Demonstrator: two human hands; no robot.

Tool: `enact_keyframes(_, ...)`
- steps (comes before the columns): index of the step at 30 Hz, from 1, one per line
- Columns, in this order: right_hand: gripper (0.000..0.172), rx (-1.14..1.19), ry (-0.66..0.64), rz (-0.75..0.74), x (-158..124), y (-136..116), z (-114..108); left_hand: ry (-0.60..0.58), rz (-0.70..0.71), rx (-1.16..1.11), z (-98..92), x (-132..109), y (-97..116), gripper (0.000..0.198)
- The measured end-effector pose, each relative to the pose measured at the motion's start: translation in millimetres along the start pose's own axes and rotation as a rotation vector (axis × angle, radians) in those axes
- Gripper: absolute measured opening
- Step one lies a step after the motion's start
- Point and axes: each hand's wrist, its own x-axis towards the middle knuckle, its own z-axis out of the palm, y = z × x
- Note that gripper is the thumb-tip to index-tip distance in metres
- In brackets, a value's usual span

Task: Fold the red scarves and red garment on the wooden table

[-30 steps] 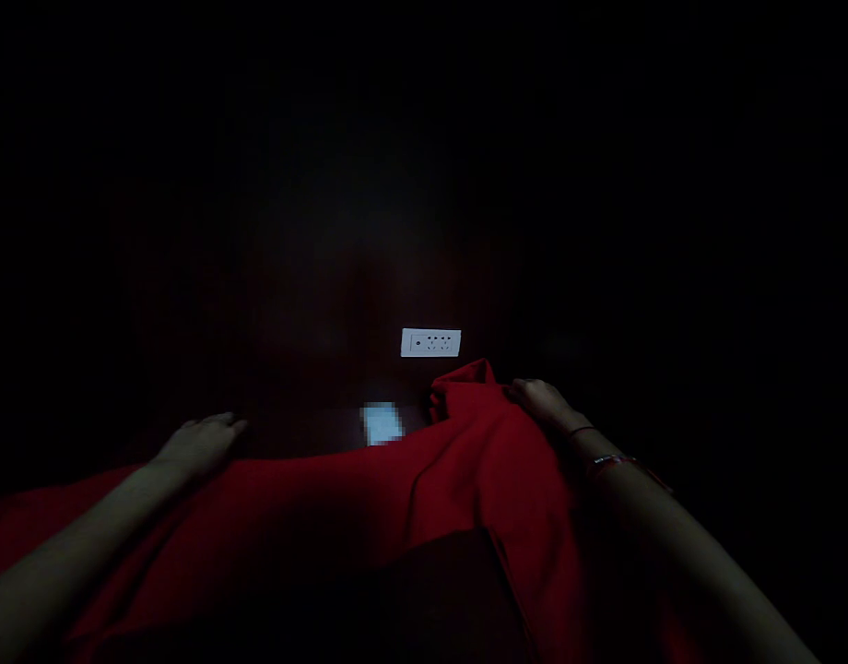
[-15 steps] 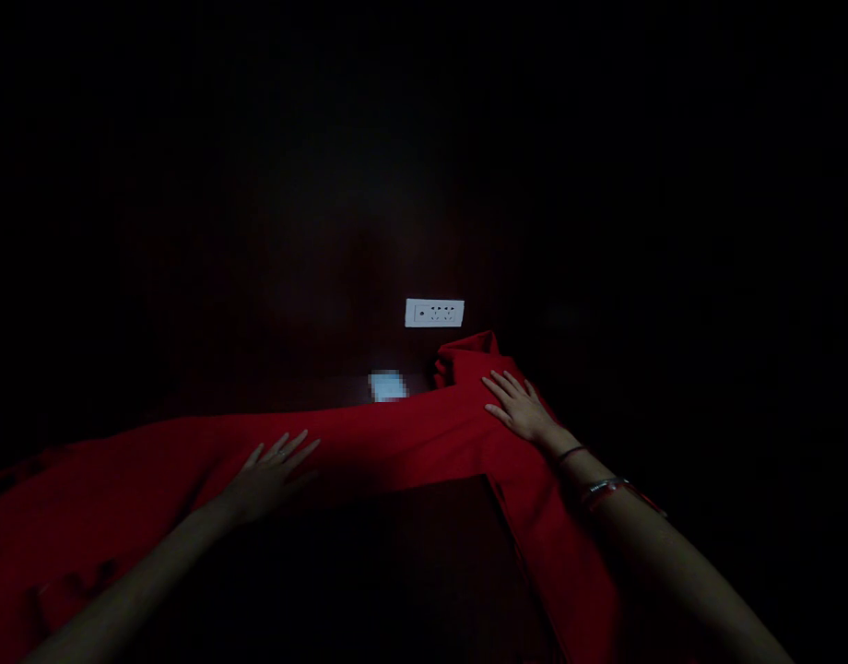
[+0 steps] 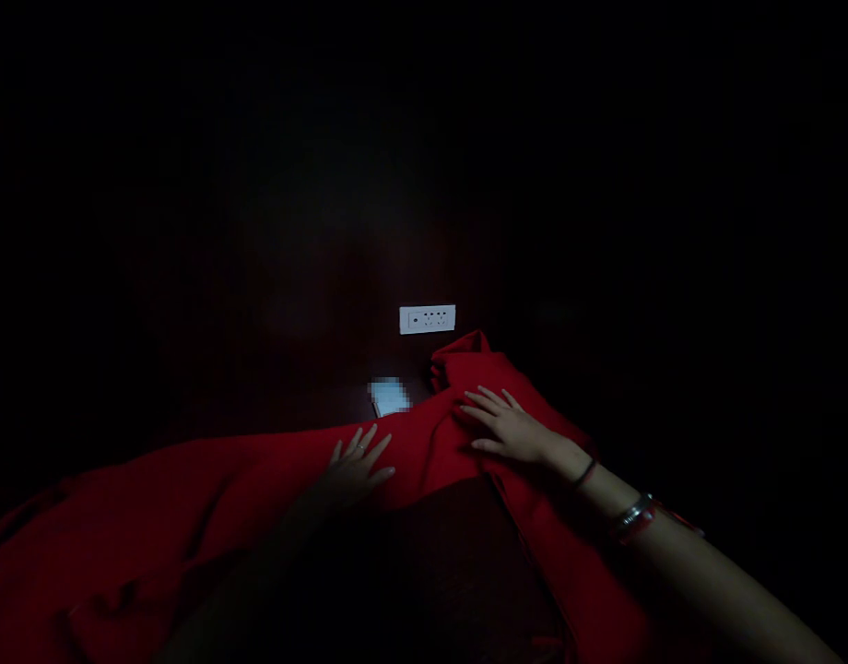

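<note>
A large red garment or cloth lies spread on a dark surface; its exact kind is hard to make out in the dim light. One long strip runs from the left to the middle, and another comes down at the right. My left hand rests on the middle of the strip, fingers spread, a ring on one of them. Flat on the cloth near its bunched far corner lies my right hand, its fingers also apart. Neither hand grips the fabric. Shadow hides most of my left forearm.
Beyond the cloth lies a small pale item, blurred out, on the dark surface. A white wall socket plate is set into the dark upright panel behind. Bracelets circle my right wrist. Deep shadow covers the surroundings.
My left hand has slid to the right along the cloth, closer to my right hand. My right hand has shifted slightly left and nearer. Small folds now show in the cloth between them.
</note>
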Motion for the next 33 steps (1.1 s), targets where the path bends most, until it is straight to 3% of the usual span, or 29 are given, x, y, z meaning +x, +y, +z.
enact_keyframes(2,0.062,0.001,-0.088,-0.050,-11.2,-12.3,3.6,-0.048,-0.029,-0.009,7.1,3.9,3.8,0.059)
enact_keyframes(5,0.060,-0.031,-0.126,-0.023,-24.7,-17.3,14.8,-0.021,-0.001,0.015,17.0,3.9,-3.9,0.051)
enact_keyframes(9,0.047,-0.067,-0.016,-0.090,-33.3,-14.6,23.7,0.144,0.079,0.027,18.3,1.6,-10.6,0.044)
enact_keyframes(13,0.031,-0.090,0.157,-0.159,-35.3,-15.0,25.5,0.281,0.277,-0.054,5.9,-6.5,4.4,0.045)
enact_keyframes(16,0.026,-0.097,0.263,-0.154,-37.1,-14.3,27.0,0.260,0.380,-0.008,-0.4,-15.9,22.4,0.051)
enact_keyframes(20,0.019,-0.115,0.299,-0.126,-40.5,-12.2,30.1,0.184,0.352,0.109,-2.2,-23.1,36.0,0.038)
enact_keyframes(25,0.024,-0.049,0.409,-0.056,-45.7,-10.9,32.5,0.056,0.354,0.085,-10.0,-26.0,31.9,0.048)
enact_keyframes(33,0.025,0.118,0.484,0.021,-46.7,-3.5,37.6,0.035,0.346,0.042,-19.6,-32.5,33.3,0.050)
